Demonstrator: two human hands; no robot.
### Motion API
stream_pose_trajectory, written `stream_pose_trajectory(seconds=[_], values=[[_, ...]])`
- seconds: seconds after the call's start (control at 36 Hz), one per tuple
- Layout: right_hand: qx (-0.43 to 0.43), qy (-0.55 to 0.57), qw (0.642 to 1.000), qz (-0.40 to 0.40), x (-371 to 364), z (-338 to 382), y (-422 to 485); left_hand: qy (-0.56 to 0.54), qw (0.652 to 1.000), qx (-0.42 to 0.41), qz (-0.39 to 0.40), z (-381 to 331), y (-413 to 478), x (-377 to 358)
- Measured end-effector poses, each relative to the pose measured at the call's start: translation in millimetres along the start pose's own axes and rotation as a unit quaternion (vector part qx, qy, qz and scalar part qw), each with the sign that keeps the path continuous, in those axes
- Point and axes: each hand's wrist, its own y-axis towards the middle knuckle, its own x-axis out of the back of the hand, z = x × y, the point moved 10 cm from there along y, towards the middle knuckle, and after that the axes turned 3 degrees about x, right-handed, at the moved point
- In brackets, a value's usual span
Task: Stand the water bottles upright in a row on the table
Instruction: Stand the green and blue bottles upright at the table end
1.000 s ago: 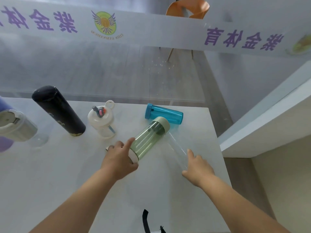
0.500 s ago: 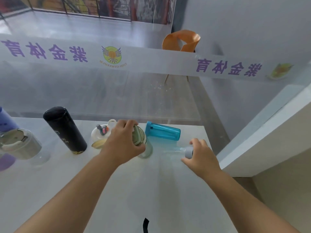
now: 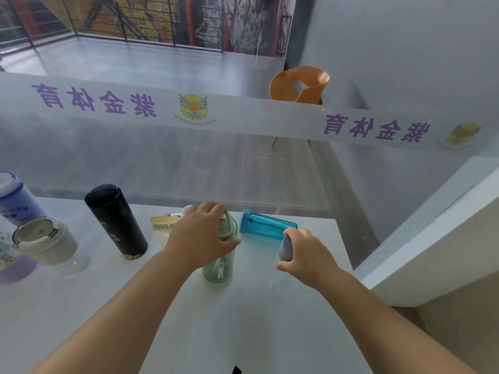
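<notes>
My left hand (image 3: 201, 237) grips the top of a pale green bottle (image 3: 218, 265) that stands upright on the white table (image 3: 108, 306). My right hand (image 3: 305, 255) holds a clear bottle with a grey cap (image 3: 285, 248), its see-through body hard to make out. A blue bottle (image 3: 266, 228) lies on its side behind both hands. To the left stand a black flask (image 3: 116, 221), a clear shaker with a yellow label (image 3: 162, 229) partly behind my left hand, a grey-lidded clear bottle (image 3: 46, 240) and a purple-blue bottle (image 3: 16, 197).
A glass partition (image 3: 243, 163) with purple lettering rises right behind the table's far edge. The table's right edge (image 3: 348, 260) lies close to my right hand, with a white ledge (image 3: 432, 233) beyond it. An orange chair (image 3: 298, 86) stands past the glass.
The green bottle went from lying tilted in my left hand to standing upright. My right hand took hold of the clear bottle at its cap end and raised it.
</notes>
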Motion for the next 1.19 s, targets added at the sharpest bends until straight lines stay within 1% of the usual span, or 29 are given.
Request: stream_pose_trajectory(seconds=[0.08,0.19,0.28,0.44,0.72,0.86,0.97,1.11,1.19], values=[[0.017,-0.004,1.000,0.018,-6,6,2,0.042,0.999,0.004,-0.005,4,0,2],[0.024,-0.011,0.999,0.042,-12,10,3,0.023,1.000,0.014,0.009,9,-1,0],[0.019,-0.014,0.999,0.042,-12,10,2,-0.001,1.000,0.014,0.028,9,-3,-2],[0.001,-0.014,0.999,0.049,-10,7,-1,-0.007,0.999,0.004,0.047,5,-4,2],[-0.017,0.001,0.999,0.040,12,5,-6,0.025,0.997,-0.040,0.053,-16,1,25],[-0.003,0.041,0.999,0.029,24,4,-10,0.040,0.996,-0.056,0.049,-28,4,30],[0.030,0.073,0.997,0.012,44,-1,-4,0.063,0.995,-0.055,0.053,-39,12,30],[0.060,0.065,0.996,0.008,63,-21,24,0.083,0.995,-0.037,0.048,-47,32,27],[0.065,0.053,0.996,0.035,58,-37,47,0.092,0.995,-0.019,0.046,-50,48,23]])
